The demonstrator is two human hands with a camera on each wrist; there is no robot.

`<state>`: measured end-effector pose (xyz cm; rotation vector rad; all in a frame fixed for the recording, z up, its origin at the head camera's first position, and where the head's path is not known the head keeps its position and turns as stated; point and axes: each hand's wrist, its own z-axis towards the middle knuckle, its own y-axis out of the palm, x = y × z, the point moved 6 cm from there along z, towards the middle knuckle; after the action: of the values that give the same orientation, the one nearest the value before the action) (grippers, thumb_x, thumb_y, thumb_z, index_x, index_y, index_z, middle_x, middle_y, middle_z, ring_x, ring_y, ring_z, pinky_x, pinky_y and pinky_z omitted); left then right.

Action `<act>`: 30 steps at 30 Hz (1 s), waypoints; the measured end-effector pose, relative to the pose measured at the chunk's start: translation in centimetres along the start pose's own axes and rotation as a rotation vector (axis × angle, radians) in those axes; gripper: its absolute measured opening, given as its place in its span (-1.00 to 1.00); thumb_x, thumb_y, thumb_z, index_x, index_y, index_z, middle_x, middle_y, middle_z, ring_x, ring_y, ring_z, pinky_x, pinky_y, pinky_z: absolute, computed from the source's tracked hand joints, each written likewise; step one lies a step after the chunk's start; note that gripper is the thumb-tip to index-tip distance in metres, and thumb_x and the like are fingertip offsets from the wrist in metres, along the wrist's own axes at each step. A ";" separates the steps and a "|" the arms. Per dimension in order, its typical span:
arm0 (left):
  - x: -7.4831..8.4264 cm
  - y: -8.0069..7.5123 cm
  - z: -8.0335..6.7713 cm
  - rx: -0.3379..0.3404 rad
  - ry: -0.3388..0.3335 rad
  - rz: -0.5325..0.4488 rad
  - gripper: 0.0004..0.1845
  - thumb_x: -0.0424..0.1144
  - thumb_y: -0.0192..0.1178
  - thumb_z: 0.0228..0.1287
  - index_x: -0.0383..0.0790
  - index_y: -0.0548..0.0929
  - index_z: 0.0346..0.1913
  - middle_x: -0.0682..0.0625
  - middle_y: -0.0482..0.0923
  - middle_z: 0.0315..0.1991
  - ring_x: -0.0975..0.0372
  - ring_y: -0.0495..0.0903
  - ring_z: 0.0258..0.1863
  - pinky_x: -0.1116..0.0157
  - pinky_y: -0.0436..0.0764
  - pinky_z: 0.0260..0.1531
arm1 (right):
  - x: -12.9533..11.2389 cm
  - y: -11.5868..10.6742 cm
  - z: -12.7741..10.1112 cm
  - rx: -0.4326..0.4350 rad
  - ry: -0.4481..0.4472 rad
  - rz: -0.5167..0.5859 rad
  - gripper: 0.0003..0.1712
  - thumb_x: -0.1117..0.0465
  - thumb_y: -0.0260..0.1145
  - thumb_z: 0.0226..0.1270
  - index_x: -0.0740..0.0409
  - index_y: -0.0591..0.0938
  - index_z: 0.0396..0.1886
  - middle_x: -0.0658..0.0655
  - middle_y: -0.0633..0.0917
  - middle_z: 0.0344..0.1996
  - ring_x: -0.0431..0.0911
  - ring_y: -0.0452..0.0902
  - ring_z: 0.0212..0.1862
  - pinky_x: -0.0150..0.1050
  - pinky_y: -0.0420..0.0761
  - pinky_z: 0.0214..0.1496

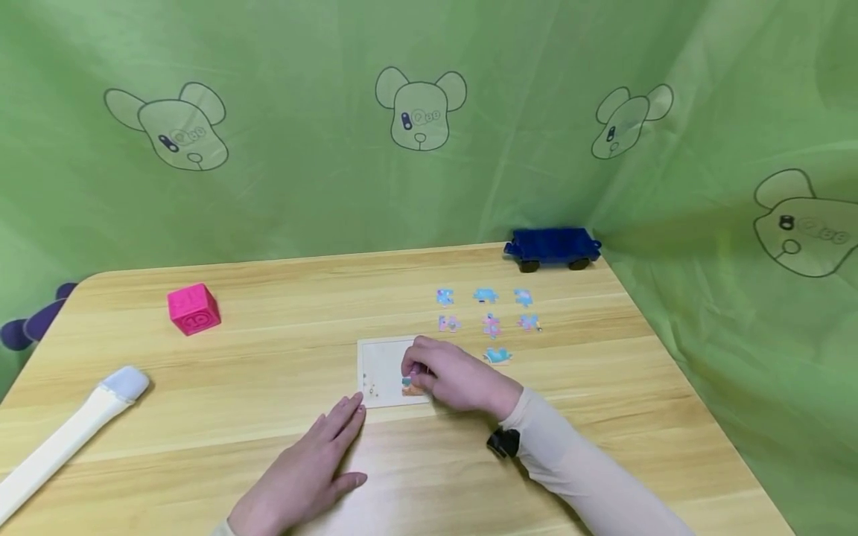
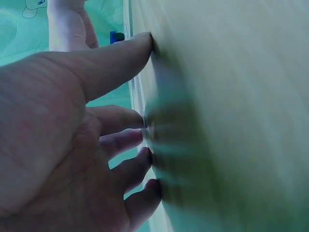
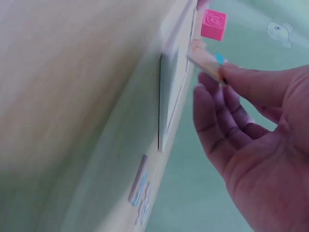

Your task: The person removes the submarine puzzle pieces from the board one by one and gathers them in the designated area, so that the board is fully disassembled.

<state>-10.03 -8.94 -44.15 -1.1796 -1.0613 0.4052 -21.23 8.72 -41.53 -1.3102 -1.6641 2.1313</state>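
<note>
A white rectangular puzzle board (image 1: 385, 361) with a raised border lies on the table in the head view. My right hand (image 1: 452, 376) is over its right half and pinches a small puzzle piece (image 3: 205, 58) between thumb and fingers. In the right wrist view that piece is tilted, orange and blue, and appears apart from the board's surface. My left hand (image 1: 308, 465) rests on the table, fingers extended, its fingertips touching the board's lower left corner. Several loose blue and pink puzzle pieces (image 1: 491, 325) lie beyond and to the right of the board.
A pink block (image 1: 194, 309) sits at the back left of the wooden table (image 1: 281, 305). A white, grey-tipped bar (image 1: 74, 435) lies at the left. At the back right corner stands a dark blue toy wagon (image 1: 553, 247). Green cloth (image 1: 302, 149) hangs behind and to the right.
</note>
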 end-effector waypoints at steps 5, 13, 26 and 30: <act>0.0 0.1 0.0 -0.002 -0.005 0.008 -0.16 0.01 0.31 0.27 -0.47 0.26 0.43 -0.19 0.02 0.53 -0.04 0.05 0.47 -0.01 0.18 0.38 | 0.7 -1.7 -0.6 0.067 0.016 0.057 -0.91 0.32 0.28 0.39 0.07 0.62 -0.17 -0.13 0.55 -0.31 -0.23 0.45 -0.23 -0.31 0.55 -0.15; 0.1 0.0 0.1 -0.010 -0.005 -0.003 -0.16 -0.02 0.30 0.28 -0.48 0.24 0.43 -0.19 0.00 0.53 -0.03 0.03 0.48 -0.02 0.15 0.39 | 3.4 -5.6 -2.6 0.174 0.104 0.138 -0.90 0.34 0.27 0.40 0.05 0.65 -0.20 -0.08 0.60 -0.29 -0.18 0.51 -0.22 -0.24 0.61 -0.15; 0.3 -0.1 0.1 -0.018 -0.010 -0.004 -0.17 -0.02 0.29 0.29 -0.49 0.24 0.43 -0.20 -0.02 0.53 -0.03 0.02 0.48 -0.02 0.13 0.40 | 9.0 -9.3 -7.2 0.253 0.317 0.118 -0.93 0.40 0.27 0.38 0.20 0.63 -0.21 0.03 0.63 -0.37 -0.08 0.54 -0.29 -0.15 0.59 -0.21; 0.3 -0.1 0.1 -0.020 -0.014 -0.009 -0.17 -0.02 0.29 0.29 -0.48 0.24 0.43 -0.19 -0.02 0.54 -0.02 0.01 0.48 -0.02 0.12 0.40 | 10.5 -9.9 -8.5 0.244 0.346 0.094 -0.93 0.42 0.24 0.39 0.23 0.63 -0.23 0.05 0.65 -0.33 -0.06 0.52 -0.27 -0.15 0.56 -0.23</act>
<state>-9.98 -8.72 -43.95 -1.1910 -1.0840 0.3973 -25.54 24.68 -38.94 -1.5920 -1.1913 1.9385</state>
